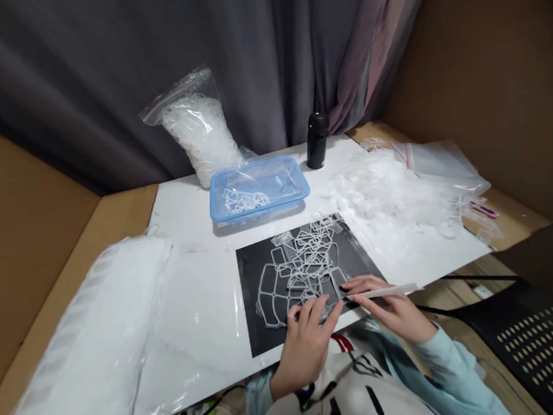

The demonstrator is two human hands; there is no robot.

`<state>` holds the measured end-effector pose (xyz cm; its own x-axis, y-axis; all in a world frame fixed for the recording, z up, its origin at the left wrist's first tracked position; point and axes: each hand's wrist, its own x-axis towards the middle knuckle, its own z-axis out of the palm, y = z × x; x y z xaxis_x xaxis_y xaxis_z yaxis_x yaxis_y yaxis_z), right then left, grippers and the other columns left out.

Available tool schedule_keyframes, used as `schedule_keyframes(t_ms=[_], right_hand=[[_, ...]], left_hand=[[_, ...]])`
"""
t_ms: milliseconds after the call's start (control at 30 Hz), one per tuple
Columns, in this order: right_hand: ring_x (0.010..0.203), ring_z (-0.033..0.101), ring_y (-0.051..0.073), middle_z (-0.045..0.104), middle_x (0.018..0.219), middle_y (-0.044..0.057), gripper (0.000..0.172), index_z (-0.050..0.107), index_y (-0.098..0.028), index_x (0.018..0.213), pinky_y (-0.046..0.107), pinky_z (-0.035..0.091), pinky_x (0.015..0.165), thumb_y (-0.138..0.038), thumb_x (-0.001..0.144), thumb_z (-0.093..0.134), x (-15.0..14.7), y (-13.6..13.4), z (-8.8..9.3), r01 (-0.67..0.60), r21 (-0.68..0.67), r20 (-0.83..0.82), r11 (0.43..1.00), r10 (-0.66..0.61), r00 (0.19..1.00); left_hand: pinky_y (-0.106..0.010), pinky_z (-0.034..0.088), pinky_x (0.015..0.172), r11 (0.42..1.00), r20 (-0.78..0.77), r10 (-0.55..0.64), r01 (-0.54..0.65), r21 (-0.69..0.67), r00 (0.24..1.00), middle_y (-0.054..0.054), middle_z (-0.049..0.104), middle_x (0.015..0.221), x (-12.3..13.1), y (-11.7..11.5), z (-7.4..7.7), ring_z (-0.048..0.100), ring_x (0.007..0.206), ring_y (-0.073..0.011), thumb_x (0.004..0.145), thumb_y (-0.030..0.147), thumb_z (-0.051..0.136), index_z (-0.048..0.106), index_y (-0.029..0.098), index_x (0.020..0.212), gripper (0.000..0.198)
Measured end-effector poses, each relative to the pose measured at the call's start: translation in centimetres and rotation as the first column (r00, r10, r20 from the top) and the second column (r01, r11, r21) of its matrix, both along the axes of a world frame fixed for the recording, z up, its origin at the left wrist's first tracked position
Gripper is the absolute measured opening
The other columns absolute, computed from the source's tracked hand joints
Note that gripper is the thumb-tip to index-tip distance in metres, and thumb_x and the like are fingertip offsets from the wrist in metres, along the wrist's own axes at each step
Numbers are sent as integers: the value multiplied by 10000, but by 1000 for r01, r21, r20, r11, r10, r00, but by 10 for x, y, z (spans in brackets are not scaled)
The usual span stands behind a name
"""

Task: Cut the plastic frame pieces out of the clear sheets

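A pile of thin white plastic outline frames [306, 263], some rectangular and some curved, lies spread over a black mat [257, 340]. At the mat's near edge, my left hand [309, 341] rests with its fingers apart and bent, the fingertips touching the nearest frames. My right hand [396, 310] is just beside it, closed around a slim, pale stick-like tool [387, 291]. The tool lies between thumb and fingers, its narrow end pointing left toward the frames. What exactly is under my left fingertips is hidden.
Behind the mat stands a blue plastic basket [261, 215] with white frames inside. Beyond it leans a full zip bag [203, 130]. A black bottle [317, 139] stands back right, near a heap of white pieces [392, 190]. A large white plastic pack [88, 336] lies left.
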<state>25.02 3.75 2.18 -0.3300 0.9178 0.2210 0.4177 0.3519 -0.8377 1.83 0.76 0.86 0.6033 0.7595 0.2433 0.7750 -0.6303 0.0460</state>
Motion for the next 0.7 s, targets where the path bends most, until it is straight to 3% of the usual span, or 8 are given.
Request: schedule_keyframes(t_ms=[433, 600, 700], right_hand=[[1176, 598, 251, 702, 1127, 96, 179, 680, -219, 1040, 444, 522, 999, -280, 1017, 514, 3, -3, -3, -13, 1, 21, 1000, 13, 1000], [1203, 588, 239, 697, 1173, 96, 163, 648, -225, 1084, 423, 526, 996, -239, 1020, 499, 2, -4, -1, -80, 102, 163, 992, 63, 985], [1212, 591, 245, 694, 1201, 95, 205, 619, -231, 1162, 503, 456, 1065, -217, 1028, 464, -1, -8, -6, -143, 253, 299, 957, 63, 952]], left_hand=[[-385, 281, 895, 998, 32, 48, -49, 30, 998, -51, 590, 1268, 5, 1, -3, 425, 1150, -232, 868, 119, 551, 525, 304, 1370, 536], [-387, 284, 891, 999, 36, 45, -46, 28, 998, -41, 588, 1268, 5, 1, -5, 429, 1144, -227, 850, 113, 562, 535, 306, 1358, 544], [-388, 279, 901, 999, 37, 35, -36, 18, 999, -38, 587, 1273, 5, 1, -4, 427, 1146, -228, 814, 105, 579, 531, 296, 1363, 583]])
